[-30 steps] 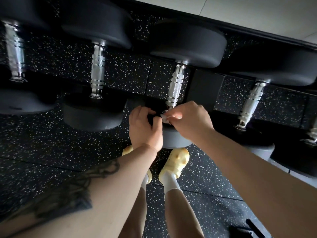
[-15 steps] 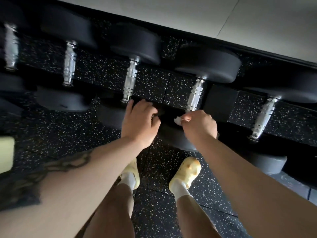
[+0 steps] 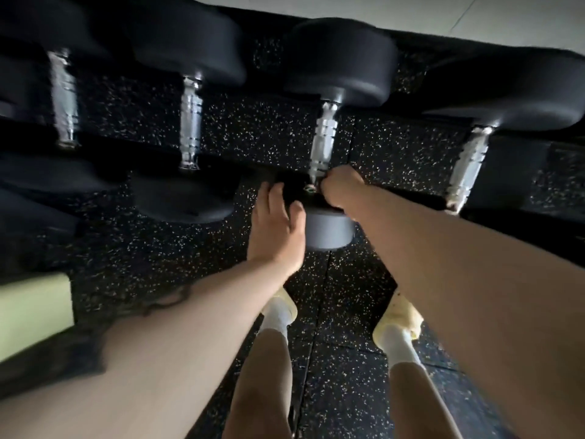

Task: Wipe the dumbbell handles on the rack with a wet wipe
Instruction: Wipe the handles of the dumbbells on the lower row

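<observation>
Several black dumbbells with chrome handles lie in a row on the rack. My right hand (image 3: 340,188) is curled at the near end of the third dumbbell handle (image 3: 324,137) and pinches a small wet wipe (image 3: 309,187), of which only a scrap shows between the fingers. My left hand (image 3: 278,229) rests with fairly straight fingers on that dumbbell's near head (image 3: 330,231), just left of the right hand. Bare chrome handles stand to the left (image 3: 190,122) and to the right (image 3: 468,163).
Black speckled rubber flooring (image 3: 158,264) lies under the rack. My feet in yellow shoes (image 3: 408,318) and white socks stand below the hands. A pale green object (image 3: 31,308) sits at the left edge. A white wall runs along the top.
The view has shifted and come closer to the rack. My right hand moved up to the base of the handle; my left hand straightened and settled on the dumbbell's near head.
</observation>
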A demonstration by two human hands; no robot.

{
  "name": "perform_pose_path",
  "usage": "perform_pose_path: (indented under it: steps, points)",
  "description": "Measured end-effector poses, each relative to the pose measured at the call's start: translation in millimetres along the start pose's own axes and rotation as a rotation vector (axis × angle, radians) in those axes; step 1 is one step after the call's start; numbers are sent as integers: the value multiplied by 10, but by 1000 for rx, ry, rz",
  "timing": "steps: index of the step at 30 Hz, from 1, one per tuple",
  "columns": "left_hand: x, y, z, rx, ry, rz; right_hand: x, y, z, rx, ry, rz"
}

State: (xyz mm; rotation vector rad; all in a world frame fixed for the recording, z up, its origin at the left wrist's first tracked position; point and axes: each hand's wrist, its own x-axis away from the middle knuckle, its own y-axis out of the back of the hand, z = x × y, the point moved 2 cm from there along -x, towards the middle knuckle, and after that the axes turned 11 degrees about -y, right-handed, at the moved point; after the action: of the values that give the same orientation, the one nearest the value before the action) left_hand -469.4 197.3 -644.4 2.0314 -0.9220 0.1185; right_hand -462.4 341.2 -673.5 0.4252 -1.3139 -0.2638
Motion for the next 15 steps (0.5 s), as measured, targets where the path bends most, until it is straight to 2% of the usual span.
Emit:
perform_pose_path:
  steps: [2, 6, 8, 10, 12, 15]
  points:
    - [-26, 33, 4, 25, 27, 42, -30, -39, 47, -9, -4, 3]
    - [-189, 87, 105, 183, 119, 41, 213, -2, -118, -185, -44, -141]
    - [-278, 42, 110, 284, 207, -20, 441, 33, -192, -183, 15, -188]
    - [-353, -24, 74, 311, 302, -128, 612, 36, -196, -170, 153, -240]
    - [-398, -89, 47, 348, 374, -230, 663, 33, -160, -83, 246, -295]
    - [-373, -106, 33, 383, 372, -332, 514, 91, -87, 105, 310, -237]
